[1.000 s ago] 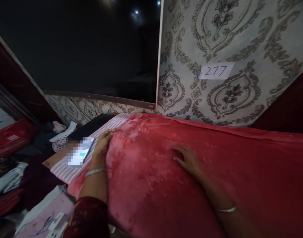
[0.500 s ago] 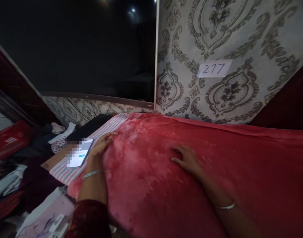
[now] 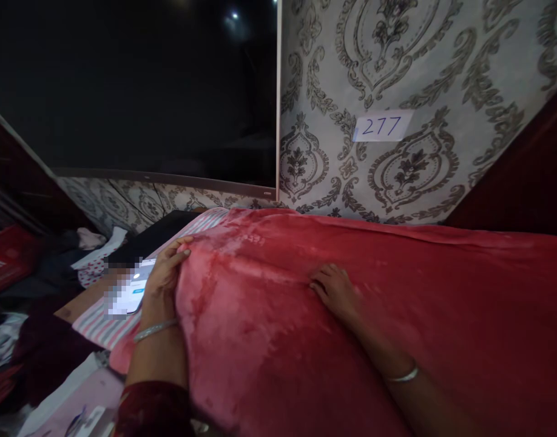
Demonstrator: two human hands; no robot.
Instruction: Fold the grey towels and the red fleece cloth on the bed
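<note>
On red blanket (image 3: 269, 328), left hand (image 3: 165, 267) pinch-tight

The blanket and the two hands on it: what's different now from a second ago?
The left hand has moved slightly left, drawing the blanket's edge along, which it now seems to pinch. The right hand has brought its thumb and fingers closer together, and a soft ridge now runs between the hands. The phone still lies on the striped cloth.

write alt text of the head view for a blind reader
The left hand grips the left edge of a red plush blanket while the right hand touches it. A smartphone lies on striped cloth; behind are a dark television and a label reading 277.
</note>
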